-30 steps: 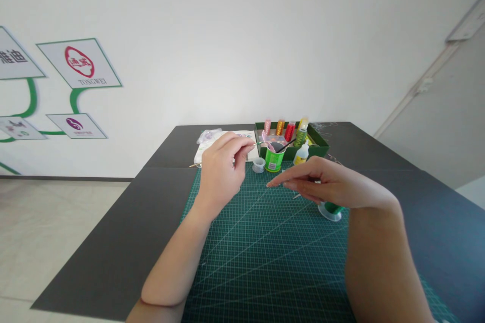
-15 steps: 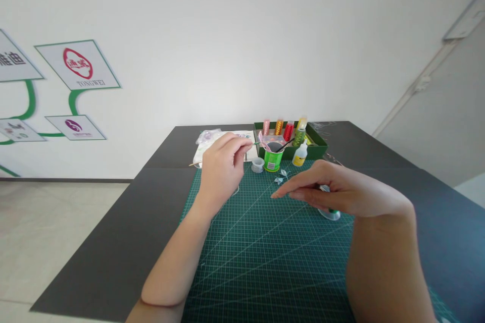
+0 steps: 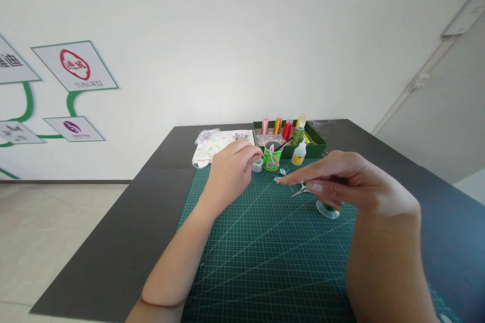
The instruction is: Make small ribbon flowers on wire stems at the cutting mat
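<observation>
My left hand [image 3: 233, 174] is closed in a pinch around a thin stem. A pink petal-like loop [image 3: 274, 157] shows at the stem's far end, in front of the green can [image 3: 270, 165]. My right hand [image 3: 344, 181] hovers over the mat, index finger stretched forward and thumb apart below it; its other fingers are partly hidden. Under its fingertips are the silver blades of small scissors [image 3: 300, 191], the handles covered by the hand. A spool of green thread [image 3: 328, 210] stands just below that hand. Pale blue leaf-shaped pieces [image 3: 282, 172] lie beyond the index fingertip.
A green cutting mat [image 3: 257, 262] covers the middle of the black table [image 3: 113, 257]. At the back are a green box [image 3: 316, 150] with several coloured thread tubes, a white glue bottle [image 3: 299, 153], a small clear tub [image 3: 257, 165] and a white patterned sheet [image 3: 227, 140].
My left hand has shifted slightly right, turning the stem so the pink loop sits lower before the can. My right hand has moved slightly right, uncovering the scissor blades.
</observation>
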Motion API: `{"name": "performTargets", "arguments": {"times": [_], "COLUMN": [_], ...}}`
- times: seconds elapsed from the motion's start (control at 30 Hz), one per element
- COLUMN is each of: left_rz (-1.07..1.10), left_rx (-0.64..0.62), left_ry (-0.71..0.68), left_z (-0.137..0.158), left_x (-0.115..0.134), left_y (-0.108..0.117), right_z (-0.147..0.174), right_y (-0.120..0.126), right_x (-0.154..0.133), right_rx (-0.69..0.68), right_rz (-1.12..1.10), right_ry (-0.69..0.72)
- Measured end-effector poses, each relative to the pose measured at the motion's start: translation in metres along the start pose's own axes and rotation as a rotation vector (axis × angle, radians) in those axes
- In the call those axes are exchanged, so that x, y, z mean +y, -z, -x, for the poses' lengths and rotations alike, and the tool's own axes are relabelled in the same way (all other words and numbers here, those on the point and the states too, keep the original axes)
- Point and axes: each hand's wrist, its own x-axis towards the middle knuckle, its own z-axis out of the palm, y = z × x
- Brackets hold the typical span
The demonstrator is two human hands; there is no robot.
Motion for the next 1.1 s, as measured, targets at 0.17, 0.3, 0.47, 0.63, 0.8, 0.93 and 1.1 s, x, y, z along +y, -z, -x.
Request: {"name": "performTargets", "arguments": {"times": [0.17, 0.3, 0.47, 0.63, 0.8, 0.93, 1.1], "left_rz": [-0.001, 0.029, 0.033, 0.035, 0.044, 0.040, 0.041], "left_rx": [-0.074, -0.117, -0.144, -0.151, -0.135, -0.114, -0.076], "left_ry": [-0.035, -0.061, -0.092, -0.148, -0.169, -0.176, -0.177], "left_z": [0.001, 0.001, 0.001, 0.002, 0.003, 0.004, 0.003], "left_x": [0.005, 0.010, 0.018, 0.027, 0.031, 0.030, 0.029], "left_y": [0.002, 0.004, 0.005, 0.006, 0.008, 0.008, 0.011], "right_z": [0.002, 0.001, 0.000, -0.005, -0.011, -0.017, -0.023], "right_y": [0.001, -0.001, -0.001, 0.000, 0.002, 0.004, 0.004], "right_x": [0.008, 0.010, 0.009, 0.010, 0.015, 0.025, 0.031], "right_rx": [0.124, 0.242, 0.354, 0.444, 0.512, 0.551, 0.555], "right_rz": [-0.090, -0.158, -0.195, -0.162, -0.086, -0.037, 0.015], "right_ry": [0.060, 0.068, 0.054, -0.027, -0.134, -0.147, -0.193]}}
